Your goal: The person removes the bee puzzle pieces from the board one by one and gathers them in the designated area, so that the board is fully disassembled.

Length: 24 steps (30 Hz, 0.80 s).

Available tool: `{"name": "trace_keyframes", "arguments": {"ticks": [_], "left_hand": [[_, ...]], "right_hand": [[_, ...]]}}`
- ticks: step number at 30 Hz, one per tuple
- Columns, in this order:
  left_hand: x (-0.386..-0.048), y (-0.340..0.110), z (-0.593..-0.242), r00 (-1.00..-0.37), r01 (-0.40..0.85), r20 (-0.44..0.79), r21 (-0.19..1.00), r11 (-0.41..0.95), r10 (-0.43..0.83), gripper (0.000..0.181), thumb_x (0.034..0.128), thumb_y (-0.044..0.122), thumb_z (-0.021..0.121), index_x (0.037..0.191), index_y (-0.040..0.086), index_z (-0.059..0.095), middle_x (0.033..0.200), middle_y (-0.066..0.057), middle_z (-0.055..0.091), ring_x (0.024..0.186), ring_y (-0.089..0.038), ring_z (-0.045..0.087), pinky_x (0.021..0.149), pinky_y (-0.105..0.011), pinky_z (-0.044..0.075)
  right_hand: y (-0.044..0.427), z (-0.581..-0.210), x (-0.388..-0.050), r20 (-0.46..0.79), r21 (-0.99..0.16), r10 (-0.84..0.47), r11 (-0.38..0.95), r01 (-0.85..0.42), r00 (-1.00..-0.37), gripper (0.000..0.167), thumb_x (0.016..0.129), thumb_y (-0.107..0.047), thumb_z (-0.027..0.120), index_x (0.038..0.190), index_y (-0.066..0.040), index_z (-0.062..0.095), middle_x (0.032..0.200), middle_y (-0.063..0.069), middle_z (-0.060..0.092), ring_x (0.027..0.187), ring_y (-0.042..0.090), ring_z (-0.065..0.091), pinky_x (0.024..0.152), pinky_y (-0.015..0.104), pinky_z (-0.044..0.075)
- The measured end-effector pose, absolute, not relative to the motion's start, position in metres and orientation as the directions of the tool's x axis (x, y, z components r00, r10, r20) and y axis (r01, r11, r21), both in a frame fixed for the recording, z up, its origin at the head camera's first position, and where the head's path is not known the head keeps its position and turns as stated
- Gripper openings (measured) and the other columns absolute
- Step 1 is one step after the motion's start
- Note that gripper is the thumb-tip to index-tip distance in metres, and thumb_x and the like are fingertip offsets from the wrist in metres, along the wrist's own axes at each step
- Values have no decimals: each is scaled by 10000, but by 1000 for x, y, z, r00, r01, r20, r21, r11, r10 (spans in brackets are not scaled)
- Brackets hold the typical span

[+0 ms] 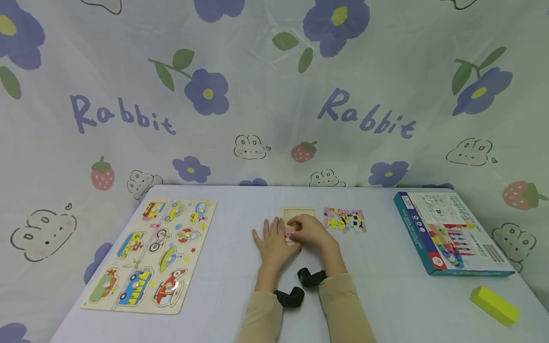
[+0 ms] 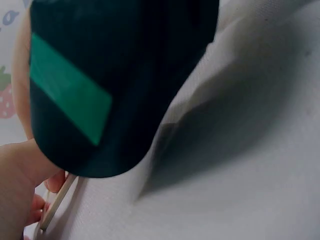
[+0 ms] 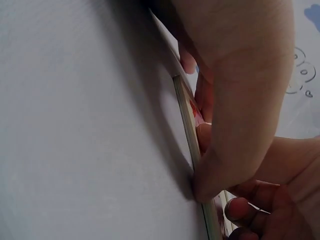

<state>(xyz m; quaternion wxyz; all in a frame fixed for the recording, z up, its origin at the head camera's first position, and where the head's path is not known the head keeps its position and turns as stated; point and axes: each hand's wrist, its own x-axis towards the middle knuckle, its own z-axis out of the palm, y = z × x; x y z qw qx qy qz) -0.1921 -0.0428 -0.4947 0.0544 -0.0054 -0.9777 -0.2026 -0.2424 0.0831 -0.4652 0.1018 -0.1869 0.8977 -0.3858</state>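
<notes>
A small wooden puzzle tray (image 1: 299,209) lies between both hands. My left hand (image 1: 275,250) rests over its left side, fingers spread and thumb along the near edge. Curled over the tray's middle, my right hand (image 1: 316,232) pinches a pink puzzle piece (image 1: 289,232), mostly hidden by the fingers. Seen from the right wrist, the left thumb presses against the tray's edge (image 3: 185,112), and the right fingers (image 3: 240,209) bend over the tray. Right of the tray, several pink and yellow puzzle pieces (image 1: 343,220) lie grouped on the white table.
A large wooden vehicle puzzle board (image 1: 147,257) lies at the left. A teal-edged box (image 1: 452,233) lies at the right, with a yellow block (image 1: 494,305) in front of it. Black wrist cameras (image 1: 290,297) sit close together between the forearms.
</notes>
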Motion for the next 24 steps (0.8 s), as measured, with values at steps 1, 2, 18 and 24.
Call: {"name": "trace_keyframes", "arguments": {"ticks": [1, 2, 18, 24], "left_hand": [[-192, -43, -494, -994, 33, 108, 395, 918, -11, 813, 738, 504, 608, 1396, 71, 405, 1452, -85, 363, 1378, -350, 187, 1033, -647, 0], [-192, -43, -494, -994, 33, 108, 395, 918, -11, 811, 739, 504, 607, 1395, 72, 406, 1452, -85, 364, 1378, -350, 187, 1033, -647, 1], [-193, -43, -495, -992, 41, 126, 394, 918, -10, 807, 739, 510, 622, 1383, 66, 423, 1441, -93, 379, 1370, -359, 207, 1030, -652, 20], [-193, -43, -497, -991, 40, 135, 380, 924, -12, 814, 745, 539, 613, 1380, 65, 426, 1436, -88, 389, 1366, -350, 221, 1032, -648, 35]], "right_hand": [[83, -465, -242, -43, -737, -410, 628, -248, -911, 344, 690, -38, 719, 1026, -34, 647, 702, -2, 505, 619, 115, 443, 557, 238, 363], [83, -465, -242, -46, -744, -408, 624, -241, -912, 341, 693, -36, 720, 1024, -41, 638, 710, 2, 506, 619, 116, 444, 558, 239, 365], [85, -465, -240, -22, -816, -432, 529, -234, -902, 338, 700, 44, 694, 939, -111, 512, 776, 28, 535, 662, 140, 486, 581, 260, 410], [87, -463, -239, -51, -850, -431, 492, -188, -901, 281, 737, 32, 660, 943, -88, 509, 743, 37, 531, 619, 143, 482, 546, 254, 406]]}}
